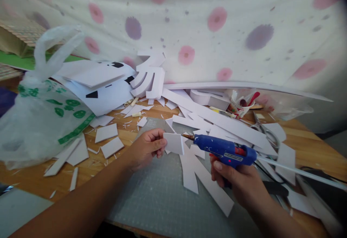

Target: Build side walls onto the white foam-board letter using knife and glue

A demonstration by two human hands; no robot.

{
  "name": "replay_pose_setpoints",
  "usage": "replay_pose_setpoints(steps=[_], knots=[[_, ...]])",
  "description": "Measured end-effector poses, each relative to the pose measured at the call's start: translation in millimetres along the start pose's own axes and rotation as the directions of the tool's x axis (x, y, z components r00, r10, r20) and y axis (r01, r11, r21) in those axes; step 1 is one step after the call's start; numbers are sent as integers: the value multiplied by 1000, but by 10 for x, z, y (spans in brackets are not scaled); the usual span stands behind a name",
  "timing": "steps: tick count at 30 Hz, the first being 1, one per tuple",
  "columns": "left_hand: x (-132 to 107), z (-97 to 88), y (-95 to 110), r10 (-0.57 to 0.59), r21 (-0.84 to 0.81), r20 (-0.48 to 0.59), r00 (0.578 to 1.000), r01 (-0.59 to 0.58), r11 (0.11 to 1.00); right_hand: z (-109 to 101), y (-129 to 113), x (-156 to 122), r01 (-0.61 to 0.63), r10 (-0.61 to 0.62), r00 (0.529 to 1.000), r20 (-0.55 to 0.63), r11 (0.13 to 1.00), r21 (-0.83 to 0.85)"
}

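The left hand (148,145) pinches a small white rectangular board piece (172,143) above the grey gridded cutting mat (151,194); the right hand (238,182) grips a blue plastic glue gun (214,146) pointing left, its metal nozzle (188,136) at the piece's upper right corner, contact unclear.

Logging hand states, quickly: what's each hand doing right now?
Left hand: closed, pinching a small white board piece.
Right hand: closed, gripping the blue glue gun.

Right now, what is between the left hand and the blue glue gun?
A small white piece, as the head view shows: the left hand pinches one end, and the blue glue gun has its nozzle at the opposite edge.
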State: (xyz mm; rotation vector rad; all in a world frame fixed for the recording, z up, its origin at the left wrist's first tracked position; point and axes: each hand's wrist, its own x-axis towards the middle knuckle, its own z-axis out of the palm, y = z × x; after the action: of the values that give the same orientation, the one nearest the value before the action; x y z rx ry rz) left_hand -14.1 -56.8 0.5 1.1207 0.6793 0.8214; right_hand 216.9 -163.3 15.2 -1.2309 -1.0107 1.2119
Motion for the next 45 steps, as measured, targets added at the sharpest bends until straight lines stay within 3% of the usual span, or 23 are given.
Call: replay_pose_setpoints(steps=[34,45], knots=[[-7,-24,28,45,-5,-48,998,-45,999,-12,38,-21,-8,7,1000,-6,998,-57],[-3,-33,47,76,-85,-64,995,-81,993,0,34,-35,-14,14,1000,6,998,-53]])
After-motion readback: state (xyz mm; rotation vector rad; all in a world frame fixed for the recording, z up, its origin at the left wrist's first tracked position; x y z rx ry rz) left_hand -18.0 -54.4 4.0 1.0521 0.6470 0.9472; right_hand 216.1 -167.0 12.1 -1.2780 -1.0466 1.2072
